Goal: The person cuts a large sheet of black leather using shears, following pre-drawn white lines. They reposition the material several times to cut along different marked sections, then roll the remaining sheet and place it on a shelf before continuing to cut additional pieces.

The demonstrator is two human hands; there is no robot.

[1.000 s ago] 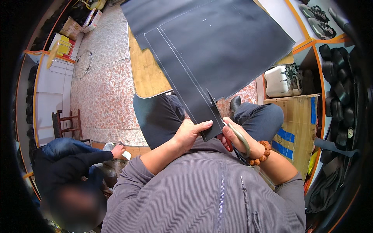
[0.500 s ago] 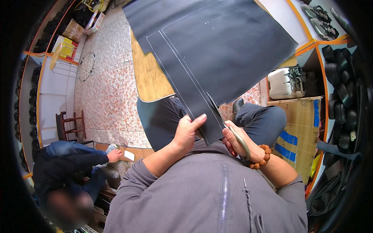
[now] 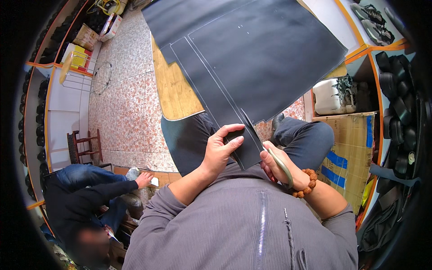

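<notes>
In the head view, one large black sheet (image 3: 265,58) lies across one wooden worktop (image 3: 173,87), its narrower end hanging past the near edge toward the person's lap; white lines run along that length, and the stepped left edge leaves wood bare. Two hands are at this end. The left hand (image 3: 220,150) is partly curled at the left edge, holding the sheet with thumb and index finger laid over the top. The right hand (image 3: 275,164) is closed around the pale handle of one pair of scissors (image 3: 254,128), whose dark blade points up the sheet; how far the blades are parted is hard to make out. One beaded bracelet (image 3: 305,183) circles the right wrist. Left of the worktop, a broad stretch of tiled floor (image 3: 121,112) reaches to one round-topped stool (image 3: 66,67) and one dark wooden chair (image 3: 85,145), with one seated co-worker (image 3: 78,198) at lower left, well apart from the sheet. The right side is tighter: the sheet's far right corner comes near the shelving, which holds one white container (image 3: 327,96) and two grey shoes (image 3: 374,24), and one cardboard box (image 3: 353,148) stands beside the right knee.
</notes>
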